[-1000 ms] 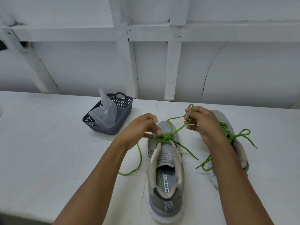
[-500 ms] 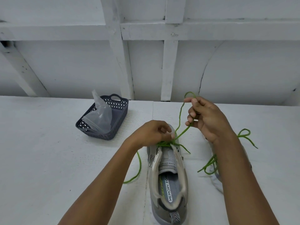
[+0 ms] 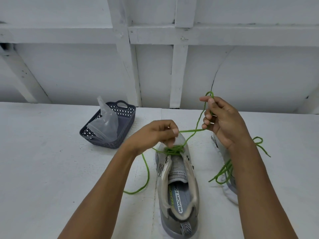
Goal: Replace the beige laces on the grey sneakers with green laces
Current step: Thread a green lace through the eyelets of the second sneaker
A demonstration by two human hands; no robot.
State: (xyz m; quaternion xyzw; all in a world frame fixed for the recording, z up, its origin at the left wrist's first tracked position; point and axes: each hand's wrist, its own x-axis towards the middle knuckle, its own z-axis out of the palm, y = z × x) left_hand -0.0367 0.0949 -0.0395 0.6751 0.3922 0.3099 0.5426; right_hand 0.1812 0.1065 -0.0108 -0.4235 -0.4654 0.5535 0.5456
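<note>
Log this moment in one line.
step: lacing grey sneaker | right hand: holds green lace raised | left hand: pinches lace over sneaker | other sneaker: green-laced

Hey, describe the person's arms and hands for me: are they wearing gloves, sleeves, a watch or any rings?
Nothing worn shows. The left hand and the right hand are bare, with no gloves and no rings visible. The left forearm and the right forearm are also bare down to the bottom edge of the picture: no sleeve, watch or bracelet in view.
</note>
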